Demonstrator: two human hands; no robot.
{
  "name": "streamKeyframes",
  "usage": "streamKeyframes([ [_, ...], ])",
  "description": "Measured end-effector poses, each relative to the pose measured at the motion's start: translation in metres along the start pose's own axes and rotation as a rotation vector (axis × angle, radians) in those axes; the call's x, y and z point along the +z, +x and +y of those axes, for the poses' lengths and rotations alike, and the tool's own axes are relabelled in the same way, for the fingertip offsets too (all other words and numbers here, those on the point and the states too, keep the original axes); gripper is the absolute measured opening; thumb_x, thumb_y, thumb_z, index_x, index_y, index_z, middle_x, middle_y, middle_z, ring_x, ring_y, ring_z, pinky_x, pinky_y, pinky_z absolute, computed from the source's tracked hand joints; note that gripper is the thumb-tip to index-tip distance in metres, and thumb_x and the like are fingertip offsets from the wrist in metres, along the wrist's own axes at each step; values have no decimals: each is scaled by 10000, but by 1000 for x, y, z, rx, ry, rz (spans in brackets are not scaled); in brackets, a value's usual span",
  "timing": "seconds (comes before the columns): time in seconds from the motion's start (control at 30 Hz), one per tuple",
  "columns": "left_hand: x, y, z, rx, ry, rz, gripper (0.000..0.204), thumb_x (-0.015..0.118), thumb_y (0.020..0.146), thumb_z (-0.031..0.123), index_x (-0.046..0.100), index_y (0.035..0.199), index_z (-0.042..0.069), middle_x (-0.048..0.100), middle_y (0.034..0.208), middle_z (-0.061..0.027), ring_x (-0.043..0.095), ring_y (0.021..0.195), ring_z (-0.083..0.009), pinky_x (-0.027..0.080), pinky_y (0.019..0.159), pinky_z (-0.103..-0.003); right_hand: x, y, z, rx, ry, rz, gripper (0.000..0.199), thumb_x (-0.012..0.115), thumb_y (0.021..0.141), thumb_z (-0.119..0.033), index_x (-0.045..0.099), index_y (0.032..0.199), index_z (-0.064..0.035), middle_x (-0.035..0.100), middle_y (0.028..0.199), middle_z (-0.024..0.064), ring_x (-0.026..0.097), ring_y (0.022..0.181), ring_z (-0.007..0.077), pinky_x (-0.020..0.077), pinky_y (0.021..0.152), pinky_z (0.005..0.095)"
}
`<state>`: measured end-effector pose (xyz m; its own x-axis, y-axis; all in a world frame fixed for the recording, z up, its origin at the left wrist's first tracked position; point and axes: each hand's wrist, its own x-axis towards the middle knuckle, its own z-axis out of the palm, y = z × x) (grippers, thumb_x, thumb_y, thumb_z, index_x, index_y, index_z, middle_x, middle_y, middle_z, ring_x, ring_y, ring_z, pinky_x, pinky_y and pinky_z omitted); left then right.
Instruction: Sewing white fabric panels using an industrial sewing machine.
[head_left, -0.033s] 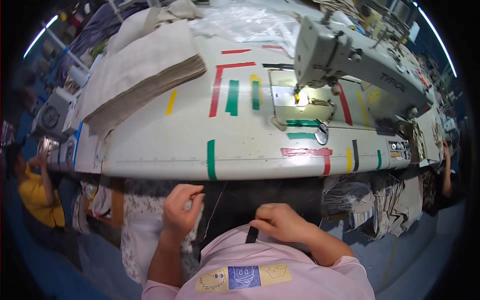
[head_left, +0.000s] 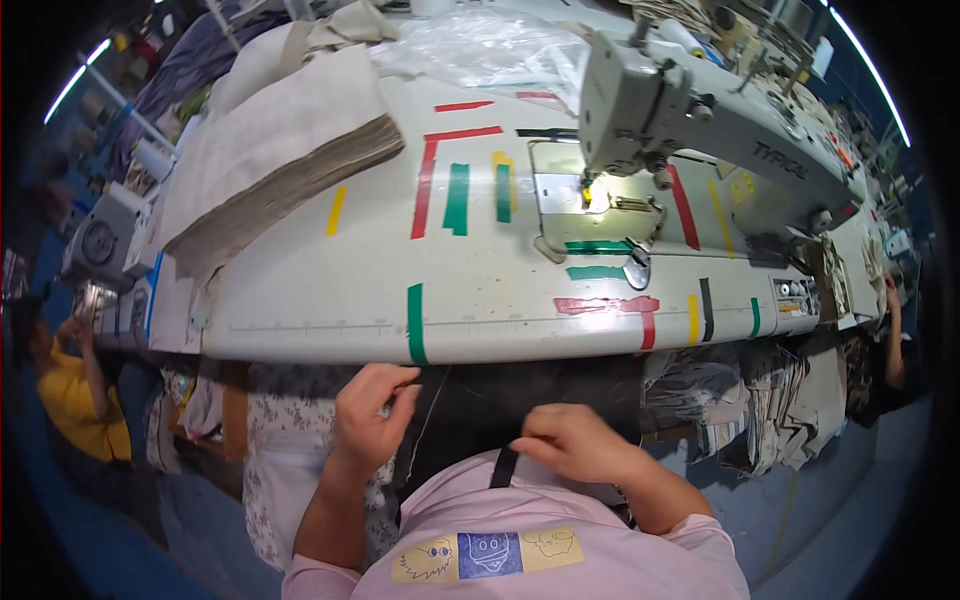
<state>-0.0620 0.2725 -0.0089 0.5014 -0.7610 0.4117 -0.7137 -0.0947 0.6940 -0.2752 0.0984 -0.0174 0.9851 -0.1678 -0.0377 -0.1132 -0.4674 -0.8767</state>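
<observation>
Head view: left hand (head_left: 370, 420) pinching dark fabric panel (head_left: 470, 410) in lap, right hand (head_left: 570, 440) clenched on its black strap (head_left: 503, 467); nothing yet under grey sewing machine (head_left: 700, 120); beige cloth stack (head_left: 280, 150) untouched.

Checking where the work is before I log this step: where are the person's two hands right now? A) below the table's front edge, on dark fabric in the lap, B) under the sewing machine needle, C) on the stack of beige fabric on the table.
A: the left hand and right hand both sit below the white table's front edge, on the dark fabric piece.
</observation>
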Motion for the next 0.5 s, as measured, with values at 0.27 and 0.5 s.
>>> streamKeyframes([
  [0.27,66,80,20,304,-2,-248,187,710,799,10,672,982,19,657,938,-131,647,834,-307,525,724,-373,-131,-159,81,439,543,637,140,678,856,-121,658,931,-4,675,830,82,620,734,160,501,707,303],
  [0.5,78,110,14,363,62,-284,214,716,793,10,674,1002,30,653,980,-129,650,863,-291,532,740,-361,-66,-187,116,800,-641,512,517,776,776,-166,592,1220,24,664,1087,224,635,1008,415,505,882,461],
])
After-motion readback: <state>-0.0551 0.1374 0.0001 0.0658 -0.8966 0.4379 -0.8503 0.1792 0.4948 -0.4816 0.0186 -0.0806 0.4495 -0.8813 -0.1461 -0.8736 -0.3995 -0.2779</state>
